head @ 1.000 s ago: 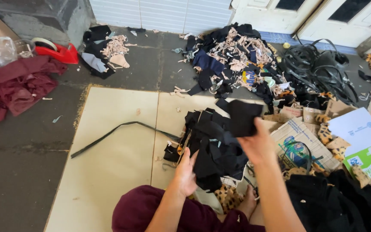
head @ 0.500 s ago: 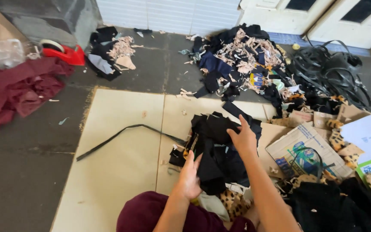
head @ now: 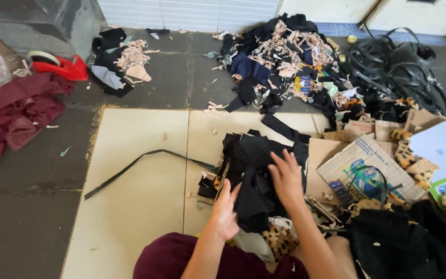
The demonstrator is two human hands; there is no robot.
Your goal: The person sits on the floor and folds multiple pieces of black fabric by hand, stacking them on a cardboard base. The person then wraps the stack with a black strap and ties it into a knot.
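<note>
Pressing flat now, right hand (head: 285, 175) has come down from lifting a black piece, fingers spread on black fabric stack (head: 256, 175) on the cream floor mat (head: 135, 201). Left hand (head: 226, 212) open, palm vs stack's near edge w/ fingers loosely together. Stack looks a layer thicker. Far scrap heap (head: 285, 51) too jumbled to sort out; cardboard (head: 362, 165) partly buried.

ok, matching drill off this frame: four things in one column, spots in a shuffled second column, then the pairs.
Things:
1. black fabric pile
2. red tape dispenser
3. maroon cloth
4. flattened cardboard box

Places:
A. far left, on the dark floor
B. under both hands, left hand and right hand
C. right of the hands, printed side up
D. upper left, by the grey block

Pairs: 1-B, 2-D, 3-A, 4-C
</note>
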